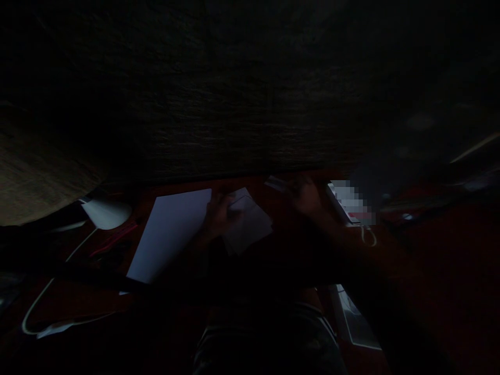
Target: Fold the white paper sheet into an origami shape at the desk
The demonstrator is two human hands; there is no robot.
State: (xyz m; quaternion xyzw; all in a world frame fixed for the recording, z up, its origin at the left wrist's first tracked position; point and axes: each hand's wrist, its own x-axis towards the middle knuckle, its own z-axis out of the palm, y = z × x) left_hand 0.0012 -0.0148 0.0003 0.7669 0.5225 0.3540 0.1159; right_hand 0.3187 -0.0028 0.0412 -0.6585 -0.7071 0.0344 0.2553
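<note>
Left hand [221, 216] on a creased paper sheet [250, 224], its grip too dark to make out.

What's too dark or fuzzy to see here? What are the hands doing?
In the head view:
- The left hand is too dark to show what it holds.
- The paper is partly hidden by that hand.
- The small pale thing by the right hand is too dim to name.
- The white packet is blurred into squares, so its printing is unreadable.
</note>
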